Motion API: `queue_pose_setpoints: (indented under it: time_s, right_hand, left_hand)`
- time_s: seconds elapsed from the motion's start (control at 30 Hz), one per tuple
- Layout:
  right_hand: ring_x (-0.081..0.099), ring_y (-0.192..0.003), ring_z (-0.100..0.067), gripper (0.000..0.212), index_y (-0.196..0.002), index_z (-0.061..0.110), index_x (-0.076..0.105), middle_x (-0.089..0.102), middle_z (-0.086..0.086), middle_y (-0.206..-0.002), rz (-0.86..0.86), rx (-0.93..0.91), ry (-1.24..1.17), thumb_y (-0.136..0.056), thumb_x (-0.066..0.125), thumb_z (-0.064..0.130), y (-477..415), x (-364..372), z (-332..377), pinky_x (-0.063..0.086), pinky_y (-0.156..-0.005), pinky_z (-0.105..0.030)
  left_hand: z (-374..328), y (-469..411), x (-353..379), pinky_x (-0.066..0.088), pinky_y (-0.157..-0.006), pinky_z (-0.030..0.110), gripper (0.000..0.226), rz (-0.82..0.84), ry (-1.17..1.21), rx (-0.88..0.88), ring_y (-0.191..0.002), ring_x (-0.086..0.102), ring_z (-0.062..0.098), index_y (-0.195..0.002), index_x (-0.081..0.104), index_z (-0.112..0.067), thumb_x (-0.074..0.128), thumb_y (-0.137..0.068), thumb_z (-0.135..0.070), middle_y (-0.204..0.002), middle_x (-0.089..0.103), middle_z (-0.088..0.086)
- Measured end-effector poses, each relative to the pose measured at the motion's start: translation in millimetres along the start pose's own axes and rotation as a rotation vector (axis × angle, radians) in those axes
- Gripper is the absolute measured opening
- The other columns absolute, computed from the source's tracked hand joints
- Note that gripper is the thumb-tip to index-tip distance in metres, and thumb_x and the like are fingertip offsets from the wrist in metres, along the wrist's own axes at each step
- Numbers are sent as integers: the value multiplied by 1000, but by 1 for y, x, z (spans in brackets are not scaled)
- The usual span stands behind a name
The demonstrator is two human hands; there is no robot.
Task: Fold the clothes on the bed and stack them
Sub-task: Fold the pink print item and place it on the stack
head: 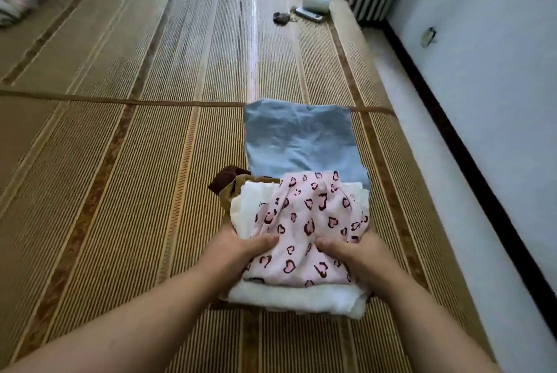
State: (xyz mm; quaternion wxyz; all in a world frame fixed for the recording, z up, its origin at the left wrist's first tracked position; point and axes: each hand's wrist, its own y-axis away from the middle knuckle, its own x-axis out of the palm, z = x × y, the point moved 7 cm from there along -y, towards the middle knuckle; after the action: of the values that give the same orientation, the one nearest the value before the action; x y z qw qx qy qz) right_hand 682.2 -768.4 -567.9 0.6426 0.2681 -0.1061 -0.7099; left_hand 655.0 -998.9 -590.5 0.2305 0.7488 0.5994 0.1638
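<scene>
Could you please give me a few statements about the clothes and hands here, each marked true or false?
1. The left hand and right hand both grip the stack. True.
2. The pink heart-print garment tops the stack. True.
3. The blue garment lies on the pink one. False: it lies on the mat beyond the stack.
4. The white garment is draped over the right hand. False: it sits under the pink garment.

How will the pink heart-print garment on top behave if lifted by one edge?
Probably floppy: the pink heart-print garment is bunched and creased. Likely light; it looks thin. It might slide off the white cloth below unless pinned.
</scene>
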Motion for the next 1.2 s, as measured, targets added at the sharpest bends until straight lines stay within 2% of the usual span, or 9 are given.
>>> queue_pose_setpoints:
  time_s: [0.17,0.3,0.47,0.63,0.8,0.93,1.07,1.13,1.2]
  right_hand:
    - [67,-76,2,66,-109,36,45,63,11,-101,63,-117,50,-59,89,29,-56,-56,69,51,-55,-10]
    - [64,-107,-27,93,-130,18,47,64,-6,-120,113,-107,66,-52,92,38,-101,-75,105,51,-94,-48]
    - [68,-100,-31,91,-130,15,49,67,-11,-116,152,-115,27,-51,90,35,-162,-82,120,54,-89,-50]
    - [69,-99,-29,105,-133,22,47,69,-7,-114,140,-66,82,-43,89,56,-232,-78,93,53,-90,-51]
    - [35,-135,-41,125,-152,28,-6,31,-16,-152,-43,76,347,-60,55,86,-279,-84,57,26,-111,-60]
    - [4,-145,-37,116,-144,35,-27,-2,-12,-159,-361,-230,886,-63,39,86,-274,-95,92,7,-112,-60]
    - [29,-141,-32,61,-143,21,41,38,-10,-150,-411,-903,1160,-86,63,19,-244,-57,137,17,-112,-57]
    - [31,-142,-21,50,-140,18,49,42,-2,-149,-186,-858,1048,-91,52,11,-248,-42,128,22,-116,-50]
    - [13,-146,-9,57,-148,25,33,22,7,-158,-5,-620,894,-92,41,34,-259,-38,109,10,-120,-43]
  left_hand:
    - [-66,-38,30,58,-76,38,56,-98,80,68,-85,72,20,-108,57,-31,86,-60,-38,-101,72,0]
    - [-104,-75,39,55,-87,49,80,-137,133,98,-94,69,27,-121,50,-26,85,-51,-38,-109,69,4]
    - [-120,-134,48,53,-90,51,87,-82,134,81,-100,67,30,-129,48,-24,86,-53,-41,-115,68,6]
    - [-104,-200,44,48,-98,47,61,-165,79,101,-108,62,25,-118,51,-29,85,-67,-32,-119,65,1]
    - [-80,-236,25,39,-103,41,117,-379,-111,11,-122,48,28,-145,15,-17,83,-58,-57,-142,43,9]
    - [-107,-226,22,-5,-113,53,144,-677,-698,143,-145,-11,31,-137,-37,-34,74,-53,-72,-155,-20,1]
    - [-157,-230,75,-10,-112,57,91,-441,-1152,534,-145,-18,26,-150,-5,-36,59,-85,-36,-159,-12,-3]
    - [-160,-238,98,-2,-115,52,76,-208,-1198,539,-148,-9,22,-153,7,-26,44,-87,-34,-162,3,-1]
    - [-146,-242,106,-5,-116,45,87,-49,-1209,438,-147,-14,16,-153,-6,-24,32,-80,-54,-161,-9,-2]
